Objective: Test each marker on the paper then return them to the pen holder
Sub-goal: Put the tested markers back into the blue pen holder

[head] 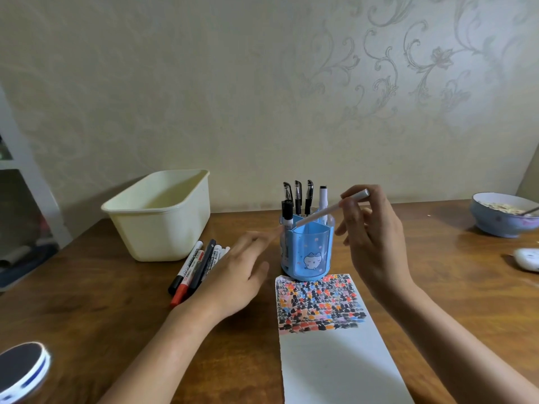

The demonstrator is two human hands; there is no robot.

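Markers: my right grip (369, 228) pinches one white marker (332, 209) over the pen holder (307, 252) holding five, my slack left grip (236, 272) covering the loose pile (194, 268) beside a tub (160, 214).

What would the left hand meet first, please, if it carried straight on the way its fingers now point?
Probably the blue plastic pen holder: the left hand has its straight fingers aimed up and right at its left side, though depth is unclear.

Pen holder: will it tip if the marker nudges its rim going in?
The pen holder looks like light plastic, tall for its base, with pens standing at the back, so it may rock or slide. The left hand isn't steadying it.
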